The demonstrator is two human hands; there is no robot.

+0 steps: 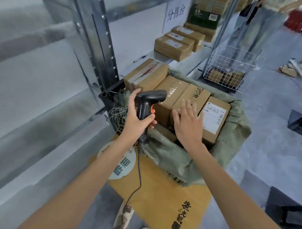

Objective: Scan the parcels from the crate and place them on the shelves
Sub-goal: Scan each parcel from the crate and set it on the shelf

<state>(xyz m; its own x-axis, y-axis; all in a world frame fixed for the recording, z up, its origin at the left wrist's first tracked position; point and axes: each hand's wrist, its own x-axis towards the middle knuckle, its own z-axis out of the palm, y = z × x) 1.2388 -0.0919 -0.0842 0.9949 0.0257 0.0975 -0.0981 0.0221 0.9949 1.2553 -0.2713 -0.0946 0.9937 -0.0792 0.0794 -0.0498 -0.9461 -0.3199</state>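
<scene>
- Black plastic scanner (148, 104), corded, is gripped in the left hand (135, 119) by its handle, a finger near the orange trigger; its head points over the crate.
- The right hand (187, 123) is flat with fingers spread and holds nothing, hovering over or resting on the upright middle parcel (192, 97); I cannot tell whether it touches.
- The cardboard parcels stand packed edge to edge in the crate (111, 95), which is lined with a green woven sack (231, 132). They look stiff and taped, probably light to moderate in weight. The tape may be slick, so take one by its two broad faces from above.
- The labelled parcel (214, 116) at the right has its label facing up, easiest to scan.
- Farther off, three boxes (176, 41) already lie on the shelf (191, 62).
</scene>
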